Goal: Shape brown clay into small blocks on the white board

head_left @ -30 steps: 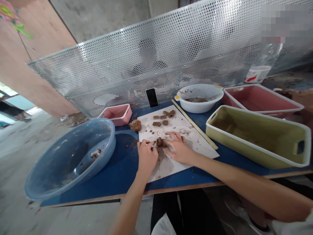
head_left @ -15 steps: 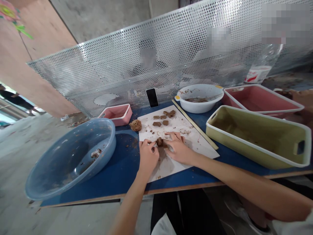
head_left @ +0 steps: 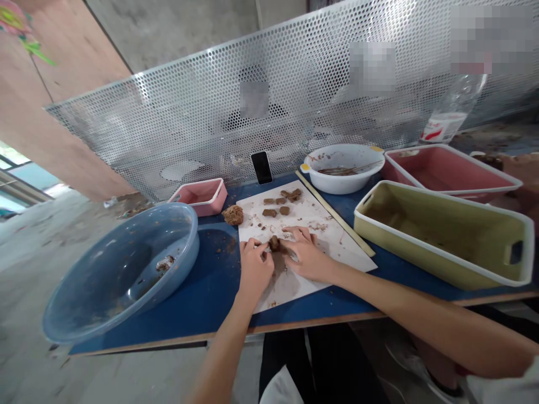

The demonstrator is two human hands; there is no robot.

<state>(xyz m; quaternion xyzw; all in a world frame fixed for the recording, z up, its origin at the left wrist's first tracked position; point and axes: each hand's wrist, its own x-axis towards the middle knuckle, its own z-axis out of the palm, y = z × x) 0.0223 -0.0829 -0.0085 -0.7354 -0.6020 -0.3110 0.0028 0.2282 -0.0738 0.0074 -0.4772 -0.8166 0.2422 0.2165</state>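
On a white board lies a small brown lump of clay, between my two hands. My left hand is curled, with its fingertips pressed against the lump's left side. From the right, my right hand presses a fingertip to the same lump, while its other fingers reach out over the board. Farther up the board sit several short clay pieces, some stacked together at the top. A bigger rough ball of clay rests at the board's left edge. Clay crumbs are scattered around.
A blue basin stands left on the blue table. Behind are a small pink box, a phone and a white basin. To the right are a stick, a green bin and a pink bin. A perforated metal screen closes the back.
Both hands and the lump between them stay nearly in place. The view has shifted very slightly. A person at the far left has gone out of sight.
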